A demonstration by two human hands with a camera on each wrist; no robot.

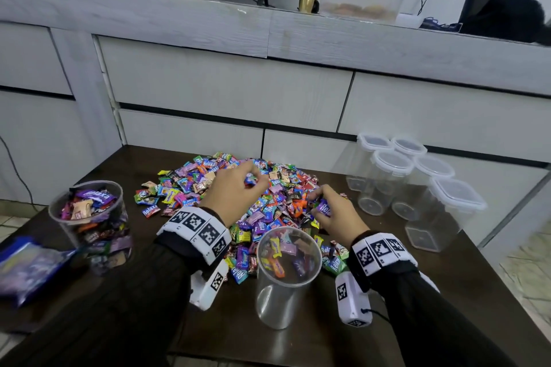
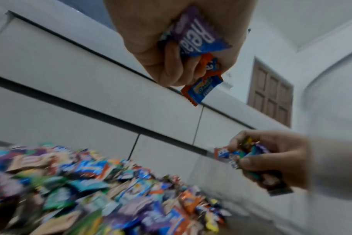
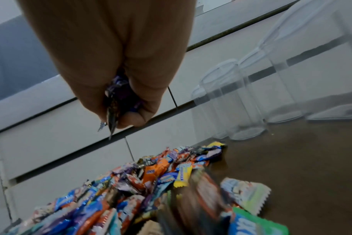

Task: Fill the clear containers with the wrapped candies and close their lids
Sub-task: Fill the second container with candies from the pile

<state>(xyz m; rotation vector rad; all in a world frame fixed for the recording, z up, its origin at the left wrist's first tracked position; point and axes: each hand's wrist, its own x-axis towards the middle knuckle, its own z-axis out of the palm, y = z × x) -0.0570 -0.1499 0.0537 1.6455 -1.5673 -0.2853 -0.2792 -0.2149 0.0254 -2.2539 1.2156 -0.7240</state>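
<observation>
A big pile of wrapped candies point(image 1: 238, 194) covers the middle of the dark table point(image 1: 298, 345). My left hand point(image 1: 238, 185) hovers over the pile and grips a few candies, a purple one point(image 2: 197, 36) and an orange one point(image 2: 203, 87). My right hand point(image 1: 331, 208) holds a purple candy point(image 1: 323, 207) and others point(image 3: 116, 101) at the pile's right side. An open round clear container point(image 1: 286, 277), part filled, stands in front of the pile. A fuller open container point(image 1: 89, 217) stands at the left.
Several lidded clear containers point(image 1: 417, 182) cluster at the back right of the table. A blue candy bag point(image 1: 26, 265) lies at the left edge. White drawer fronts point(image 1: 226, 86) rise right behind the table. Tiled floor point(image 1: 524, 268) lies beyond the right edge.
</observation>
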